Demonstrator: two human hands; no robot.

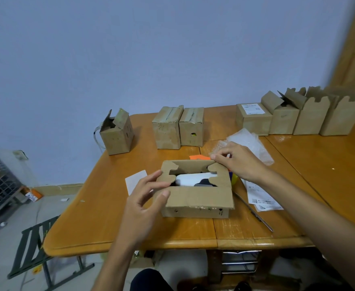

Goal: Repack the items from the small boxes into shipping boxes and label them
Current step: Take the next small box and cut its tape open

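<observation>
A brown cardboard shipping box [197,199] lies in front of me on the wooden table [330,177], its flaps partly folded over. Through the gap in the flaps shows a white and dark item [193,179]. My left hand [146,198] holds the left flap, fingers on top and thumb against the front panel. My right hand [238,161] pinches the far right flap near its corner.
Three small boxes [180,128] stand at the back middle and left, several more [298,116] at the back right. Bubble wrap [254,143], an orange card [199,157], a white label [135,181], printed papers [262,199] and a metal tool [254,213] surround the box.
</observation>
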